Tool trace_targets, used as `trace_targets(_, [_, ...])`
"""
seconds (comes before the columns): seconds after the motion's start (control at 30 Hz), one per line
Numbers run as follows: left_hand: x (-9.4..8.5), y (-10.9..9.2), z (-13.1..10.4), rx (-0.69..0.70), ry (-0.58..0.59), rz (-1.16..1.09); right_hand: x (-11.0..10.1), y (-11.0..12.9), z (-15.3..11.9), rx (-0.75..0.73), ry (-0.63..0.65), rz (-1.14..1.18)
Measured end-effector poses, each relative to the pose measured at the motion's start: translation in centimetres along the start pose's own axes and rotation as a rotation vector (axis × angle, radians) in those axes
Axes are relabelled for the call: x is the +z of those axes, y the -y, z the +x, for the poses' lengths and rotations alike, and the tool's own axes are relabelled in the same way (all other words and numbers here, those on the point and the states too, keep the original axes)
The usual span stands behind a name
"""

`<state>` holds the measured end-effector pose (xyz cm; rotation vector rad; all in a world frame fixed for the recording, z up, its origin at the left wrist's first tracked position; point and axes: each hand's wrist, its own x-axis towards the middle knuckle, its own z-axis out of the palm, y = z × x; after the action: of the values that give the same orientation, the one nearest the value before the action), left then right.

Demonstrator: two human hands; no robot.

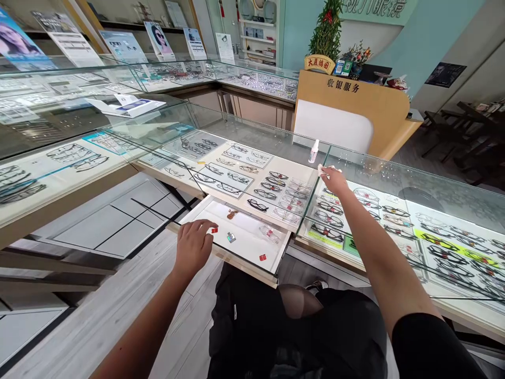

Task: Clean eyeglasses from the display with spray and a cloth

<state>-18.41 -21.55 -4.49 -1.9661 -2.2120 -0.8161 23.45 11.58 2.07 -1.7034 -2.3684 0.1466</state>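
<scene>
My right hand (334,179) is reached out over the glass counter top and has a crumpled white tissue (320,170) pinched in its fingers. Just beyond it, a small white spray bottle (313,151) stands upright on the glass. Over the front left part of a pulled-out white drawer (244,239) is my left hand (194,241), its fingers bent and somewhat apart. A small red tag (214,230) shows right by its index fingertip; I see no grip on it. The drawer also holds a silvery tag (231,237), another red tag (263,257) and a clear item (269,233).
Rows of eyeglasses (272,181) lie under the glass. The counter's glass edge (315,195) runs beside my right hand. An open white box (126,107) sits on the left counter. A wooden cashier desk (389,113) stands behind. My lap is close below the drawer.
</scene>
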Motion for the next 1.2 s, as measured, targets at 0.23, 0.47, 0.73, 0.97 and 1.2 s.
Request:
trace_targets(0.23, [0.2, 0.0, 0.0, -0.027, 0.001, -0.003, 2.2, 4.5, -4.7, -0.135, 0.007, -0.02])
trace_targets(0.47, [0.5, -0.1, 0.3, -0.02, -0.015, 0.004, 3.4, 9.6, -11.9, -0.38, 0.016, 0.101])
trace_targets(0.73, [0.6, -0.1, 0.4, -0.042, -0.014, -0.004, 5.4, 19.0, -9.4, -0.513, 0.056, 0.126])
trace_targets(0.97, [0.3, 0.1, -0.1, -0.009, -0.023, 0.021, 4.6, 17.2, -8.2, -0.38, 0.076, 0.127])
trace_targets(1.2, [0.4, 0.4, -0.6, 0.008, -0.034, 0.02, 2.8, 7.7, -8.8, -0.213, -0.041, 0.09])
